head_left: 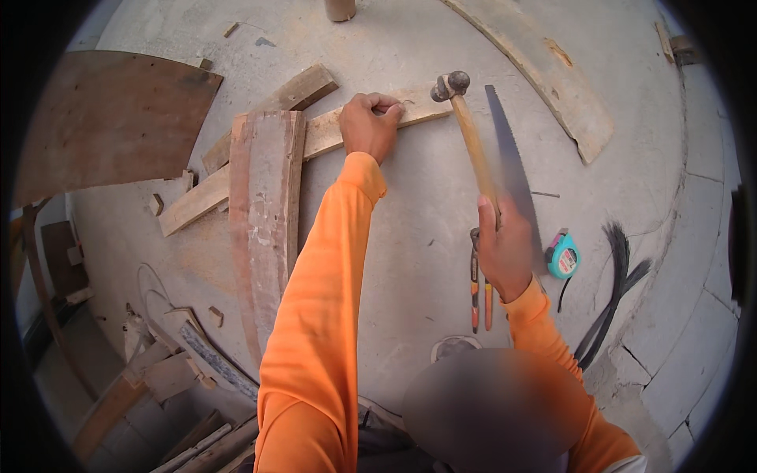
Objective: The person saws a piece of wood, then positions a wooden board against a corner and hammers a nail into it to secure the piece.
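My left hand (369,126) rests on a narrow wooden batten (327,132), its fingers pinched together near the right part of the wood. Whatever they pinch is too small or hidden to make out. In my right hand (506,246) is a ball-peen hammer (473,146), gripped by its wooden handle. The metal head is raised beside the batten's right end. A wider weathered board (266,197) lies across the batten left of my left forearm, and another short batten (296,91) sits behind it at an angle.
Around my right hand lie a handsaw (516,177), pliers with orange-and-black handles (475,296), a turquoise tape measure (562,255) and a bundle of black wire (611,296). A brown plywood sheet (110,118) is at left, a curved-looking plank (552,79) at far right, scrap wood (169,377) at lower left.
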Demonstrator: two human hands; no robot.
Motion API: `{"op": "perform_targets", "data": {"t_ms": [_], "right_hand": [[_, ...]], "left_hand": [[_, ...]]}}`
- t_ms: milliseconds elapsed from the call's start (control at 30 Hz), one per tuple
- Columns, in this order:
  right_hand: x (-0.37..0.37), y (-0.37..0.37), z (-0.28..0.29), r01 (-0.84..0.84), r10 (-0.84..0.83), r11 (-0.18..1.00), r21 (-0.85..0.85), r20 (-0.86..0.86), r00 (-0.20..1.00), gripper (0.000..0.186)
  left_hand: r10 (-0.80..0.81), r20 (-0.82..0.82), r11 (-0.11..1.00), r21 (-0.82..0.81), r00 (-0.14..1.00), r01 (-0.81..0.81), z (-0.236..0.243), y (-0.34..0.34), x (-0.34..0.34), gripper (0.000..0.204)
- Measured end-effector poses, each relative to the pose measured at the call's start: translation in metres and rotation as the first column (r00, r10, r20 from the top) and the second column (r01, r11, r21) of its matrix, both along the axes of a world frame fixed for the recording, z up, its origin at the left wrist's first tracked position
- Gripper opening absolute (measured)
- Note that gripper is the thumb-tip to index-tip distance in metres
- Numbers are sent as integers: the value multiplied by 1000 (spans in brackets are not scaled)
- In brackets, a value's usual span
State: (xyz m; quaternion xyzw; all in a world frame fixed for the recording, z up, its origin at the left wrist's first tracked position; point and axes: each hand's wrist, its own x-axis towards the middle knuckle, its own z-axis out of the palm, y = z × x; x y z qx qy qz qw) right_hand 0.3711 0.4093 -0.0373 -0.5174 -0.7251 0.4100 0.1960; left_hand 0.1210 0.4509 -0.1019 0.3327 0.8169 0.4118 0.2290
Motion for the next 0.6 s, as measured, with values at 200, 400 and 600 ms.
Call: {"op": "perform_targets", "data": {"t_ms": [200,400,600], "right_hand": [[-26,9,-6,-72,81,992,105,-87,993,32],[-24,18,2,-142,144,988,53,-31,989,38],[-21,22,0,-186,188,980,67,-17,982,38]], "left_hand": [[-90,82,992,-83,993,96,3,-1,-14,22],[-145,43,982,-117,988,149,5,-3,-20,23],[-218,-2,966,-145,976,216,9,-1,-22,24]]}}
